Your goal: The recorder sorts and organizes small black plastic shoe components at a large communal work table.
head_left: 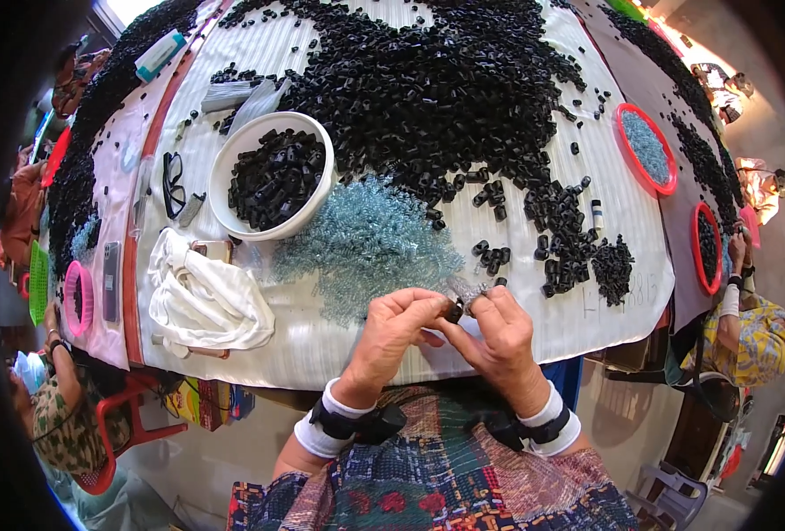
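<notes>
My left hand and my right hand meet at the table's near edge, both closed in a pinch. Between their fingertips is a small black plastic piece, gripped by the left. Clear plastic bits stick out at my right hand's curled fingers; their exact kind is too small to make out. Just beyond my hands spreads a heap of small clear bluish plastic pieces. A white bowl full of black plastic parts stands at its left. Loose black parts lie past my right hand.
A huge pile of black parts covers the far table. On the left lie a white cloth, eyeglasses and clear bags. Small black pieces sit at right, near a red-rimmed tray. Other people work at both sides.
</notes>
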`<state>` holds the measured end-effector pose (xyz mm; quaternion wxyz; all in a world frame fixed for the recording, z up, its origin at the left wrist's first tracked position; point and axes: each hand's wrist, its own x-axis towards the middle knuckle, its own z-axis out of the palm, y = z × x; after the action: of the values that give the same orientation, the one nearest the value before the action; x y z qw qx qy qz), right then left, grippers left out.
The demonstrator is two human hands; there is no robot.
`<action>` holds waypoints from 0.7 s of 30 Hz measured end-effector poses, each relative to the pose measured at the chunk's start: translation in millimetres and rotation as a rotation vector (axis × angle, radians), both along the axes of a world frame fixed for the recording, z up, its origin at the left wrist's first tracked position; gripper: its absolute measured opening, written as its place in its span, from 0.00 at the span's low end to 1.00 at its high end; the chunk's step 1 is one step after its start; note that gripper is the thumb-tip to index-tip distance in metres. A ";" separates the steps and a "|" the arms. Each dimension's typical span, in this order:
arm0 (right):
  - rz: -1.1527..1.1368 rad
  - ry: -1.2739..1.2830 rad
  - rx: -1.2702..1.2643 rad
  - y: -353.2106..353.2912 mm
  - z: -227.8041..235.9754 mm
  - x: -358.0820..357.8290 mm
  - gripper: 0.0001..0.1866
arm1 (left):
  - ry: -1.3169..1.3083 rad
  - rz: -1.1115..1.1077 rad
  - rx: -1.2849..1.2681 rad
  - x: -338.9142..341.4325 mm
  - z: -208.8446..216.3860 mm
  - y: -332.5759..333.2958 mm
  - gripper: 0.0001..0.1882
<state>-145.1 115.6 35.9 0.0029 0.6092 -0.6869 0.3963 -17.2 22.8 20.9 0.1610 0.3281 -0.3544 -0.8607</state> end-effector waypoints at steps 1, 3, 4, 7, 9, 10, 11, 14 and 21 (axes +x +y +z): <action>-0.002 0.000 0.001 0.7 -0.9 -0.4 0.15 | -0.003 0.014 0.025 0.5 1.6 -0.5 0.12; -0.021 -0.013 0.018 2.3 -3.1 -0.8 0.15 | -0.011 -0.015 0.014 1.8 -0.9 -0.9 0.13; -0.021 -0.013 0.019 3.0 -3.6 -0.4 0.15 | -0.018 -0.043 0.002 2.6 -1.8 -1.1 0.13; -0.026 -0.029 0.048 4.4 -5.5 -0.3 0.15 | -0.010 -0.085 -0.001 3.2 -2.9 -1.6 0.13; 0.005 -0.003 0.015 4.1 -7.9 -0.7 0.14 | -0.017 -0.094 -0.023 3.0 -7.1 -1.2 0.12; 0.003 -0.003 0.015 4.6 -8.2 -0.3 0.14 | -0.024 -0.102 -0.047 3.0 -8.4 -1.1 0.12; 0.005 -0.010 0.019 5.5 -8.3 0.3 0.14 | -0.023 -0.105 -0.047 3.2 -7.5 -0.8 0.12; -0.003 -0.009 0.021 6.7 -9.2 2.2 0.14 | -0.024 -0.110 -0.028 1.8 -4.1 -0.9 0.11; 0.038 -0.065 0.025 7.5 -8.2 0.1 0.19 | 0.001 -0.156 -0.048 7.5 -2.8 -0.6 0.09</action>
<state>-145.0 123.1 27.7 -0.0347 0.6090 -0.6797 0.4074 -9.8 22.2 18.1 0.1016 0.2953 -0.3992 -0.8620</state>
